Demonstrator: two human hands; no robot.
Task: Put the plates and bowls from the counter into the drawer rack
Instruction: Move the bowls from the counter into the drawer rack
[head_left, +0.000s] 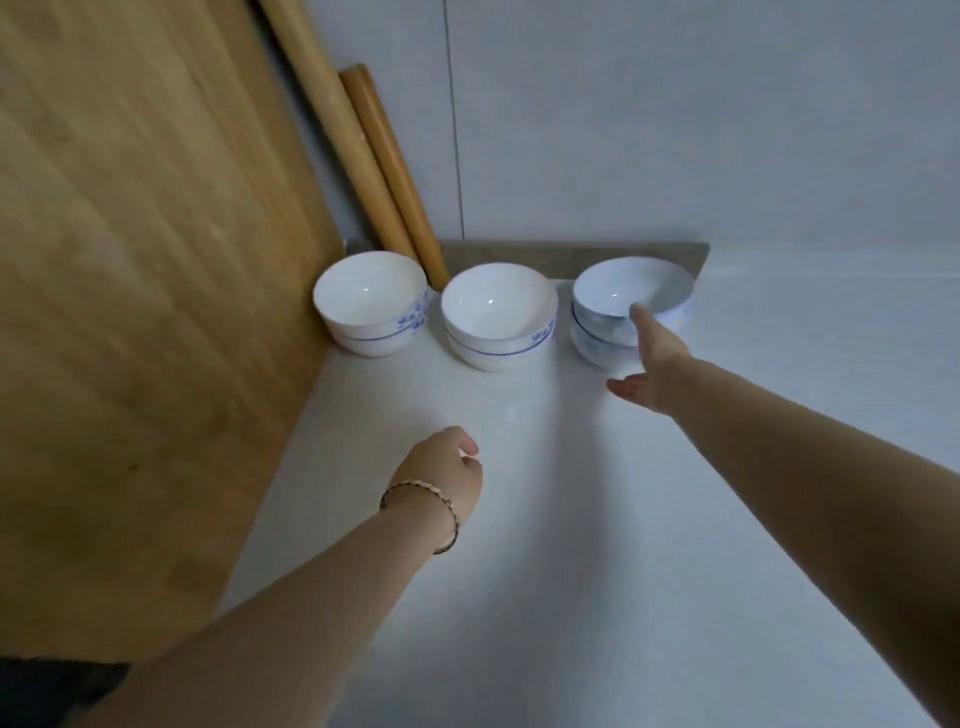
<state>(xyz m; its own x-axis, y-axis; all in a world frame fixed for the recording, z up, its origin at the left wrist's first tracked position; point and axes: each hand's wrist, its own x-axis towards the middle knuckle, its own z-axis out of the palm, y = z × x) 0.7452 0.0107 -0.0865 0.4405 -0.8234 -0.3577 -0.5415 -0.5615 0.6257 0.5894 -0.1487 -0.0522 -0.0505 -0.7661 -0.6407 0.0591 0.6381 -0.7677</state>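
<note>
Three stacks of white bowls with blue floral marks, lined up along the back edge of the white surface (597, 545), close to the wall. Left stack (371, 304) nearest the corner, just beside a big wooden board (140, 312) leaning upright on the left; middle stack (498, 317) a small gap away; right stack (631, 306) a little apart again, blurred, its top bowl tilted up off the one beneath. Each stack two bowls deep as far as can be told.

Right hand (652, 364) stretched forward at the right stack, grip spread — one fingertip laid over the near rim of the top bowl, thumb pointing left below it, well clear of the bowl wall. Whether the remaining fingers touch the far side of the bowls: cannot tell, hidden behind the hand.

Left hand (441, 473) lower and nearer, over bare surface in front of the middle stack, touching no bowl, fingers curled in loosely toward the palm, grip pressed together on nothing. Thin braided bracelet (423, 512) around that wrist.

Behind the left and middle stacks, two wooden rolling pins (363, 150) propped side by side against the grey wall (675, 114), lower ends down at the corner. Low stone upstand (571, 257) running along the wall behind the middle and right stacks.
</note>
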